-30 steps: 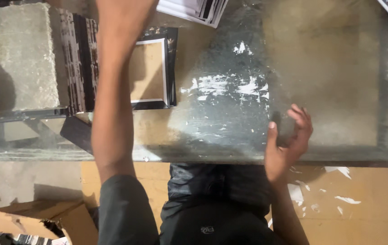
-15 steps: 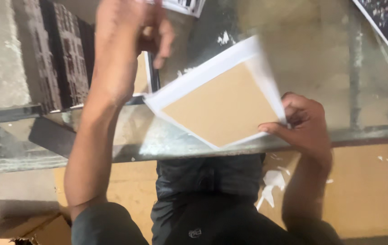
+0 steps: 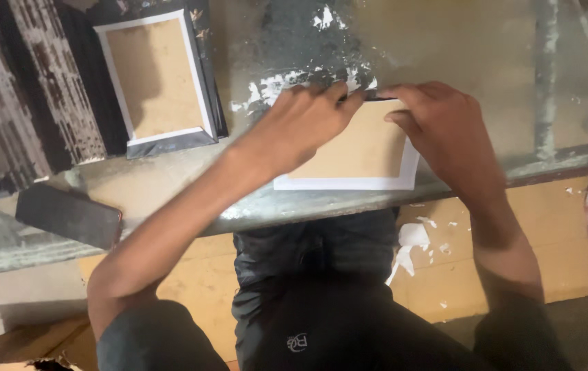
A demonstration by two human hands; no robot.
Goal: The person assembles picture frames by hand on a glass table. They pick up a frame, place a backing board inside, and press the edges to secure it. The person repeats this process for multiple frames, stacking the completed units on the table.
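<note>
Both hands gripped one board | left hand (image 3: 304, 120) and right hand (image 3: 445, 124) pinched far edge of brown white-bordered board (image 3: 369, 154) | flat on surface (image 3: 445, 41)

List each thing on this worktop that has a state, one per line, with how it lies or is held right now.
Brown board with white border: flat at the table's near edge, both hands pressing its far edge.
Left hand: fingers curled on the board's far edge.
Right hand: fingertips on the same edge.
Second bordered board: face up on a dark stack, untouched.
Dark flat block: lying at the near edge, untouched.
Table: scuffed, flecked with white paint.
</note>
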